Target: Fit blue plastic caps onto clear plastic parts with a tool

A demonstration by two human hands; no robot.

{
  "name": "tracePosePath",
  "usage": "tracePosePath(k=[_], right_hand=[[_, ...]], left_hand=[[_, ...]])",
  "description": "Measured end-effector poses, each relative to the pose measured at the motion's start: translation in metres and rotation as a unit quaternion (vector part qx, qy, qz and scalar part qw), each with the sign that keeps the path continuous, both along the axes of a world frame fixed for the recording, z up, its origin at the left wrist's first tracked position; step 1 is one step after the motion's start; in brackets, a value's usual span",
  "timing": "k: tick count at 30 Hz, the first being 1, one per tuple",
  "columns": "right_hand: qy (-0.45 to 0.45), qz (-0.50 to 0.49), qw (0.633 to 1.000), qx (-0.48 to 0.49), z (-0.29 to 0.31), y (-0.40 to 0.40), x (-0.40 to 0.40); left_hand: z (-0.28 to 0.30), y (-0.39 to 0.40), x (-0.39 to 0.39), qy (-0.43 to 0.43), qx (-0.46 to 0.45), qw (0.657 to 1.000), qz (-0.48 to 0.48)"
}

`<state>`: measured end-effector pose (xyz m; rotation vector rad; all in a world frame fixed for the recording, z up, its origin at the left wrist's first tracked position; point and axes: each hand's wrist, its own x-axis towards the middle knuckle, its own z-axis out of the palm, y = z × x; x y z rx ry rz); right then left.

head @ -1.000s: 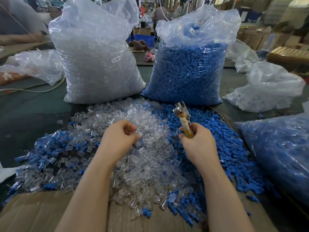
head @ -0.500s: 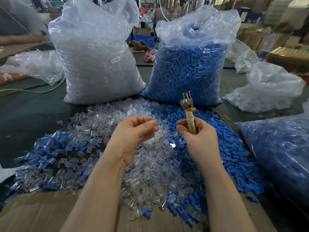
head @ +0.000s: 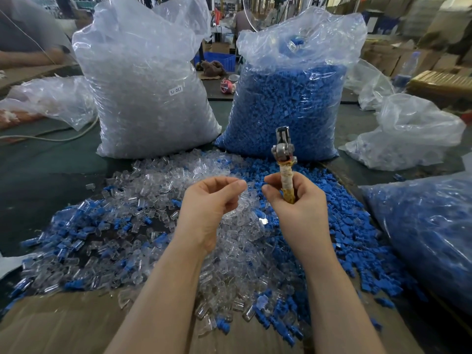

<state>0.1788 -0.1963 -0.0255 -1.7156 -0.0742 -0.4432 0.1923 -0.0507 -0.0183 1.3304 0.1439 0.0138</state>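
Clear parts bag (head: 150, 98), blue caps bag (head: 286, 108) — right hand (head: 298, 203) fingers around upright tool (head: 284, 162), left hand (head: 207, 203) loosely curled.

One bit of writing can be read from here: a small white label (head: 176, 90) stuck on the front of the big clear bag of clear parts (head: 150, 98), printed "SJ 017", or perhaps "SJ-017", as the mark between is too faint to settle. It sits tilted, well beyond the left hand (head: 207, 208) and up to that hand's left. Nothing else carries lettering I can make out.
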Motion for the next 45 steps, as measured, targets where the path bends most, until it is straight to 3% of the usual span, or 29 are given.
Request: tracePosePath(k=[10,27,37,45], right_hand=[[-0.032,-0.01,0.999,-0.025,-0.002,0.004,0.001],[-0.044,-0.082,0.991,-0.099,-0.003,0.01,-0.003],[-0.04,-0.056,0.987,-0.143,0.0,0.007,-0.004],[-0.005,0.014,0.994,-0.106,0.002,0.002,-0.003]], left_hand=[[0.0,-0.007,-0.002,-0.007,-0.017,1.0,-0.009],[0.007,-0.016,-0.011,-0.06,0.077,0.995,0.028],[0.007,-0.015,-0.013,-0.118,0.198,0.972,0.054],[0.004,-0.016,-0.011,-0.119,0.208,0.969,0.063]])
